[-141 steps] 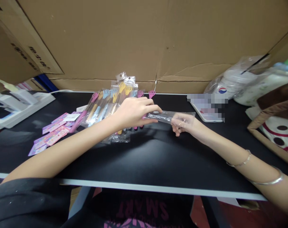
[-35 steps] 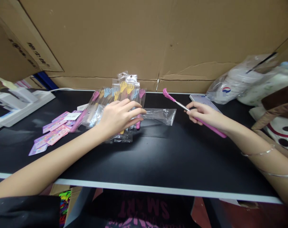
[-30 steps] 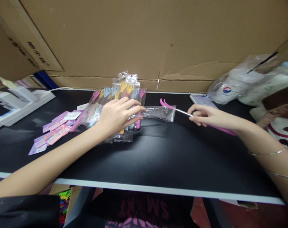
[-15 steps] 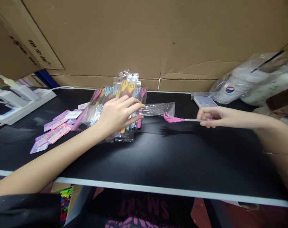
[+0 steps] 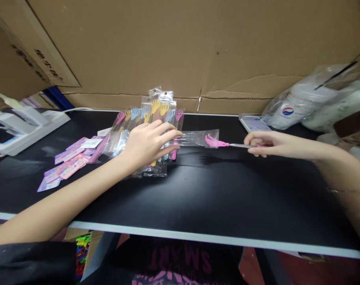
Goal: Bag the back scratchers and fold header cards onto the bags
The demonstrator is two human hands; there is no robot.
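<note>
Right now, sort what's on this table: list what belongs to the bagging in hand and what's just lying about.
In hand:
- left hand, pinching the clear plastic bag
- right hand, holding the pink back scratcher, claw end at the bag's mouth

Lying about:
- pile of bagged scratchers
- pink label cards
- phone
- white plastic bags
- white device

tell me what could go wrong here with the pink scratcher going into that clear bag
1. The pink back scratcher's claw prongs sit right at the clear bag's mouth; they could snag or tear the thin film.
2. The left hand pinches only the bag's far end, so the bag may crumple as it is pushed.
3. The right hand grips far back from the claw, so aim may wobble.
</note>
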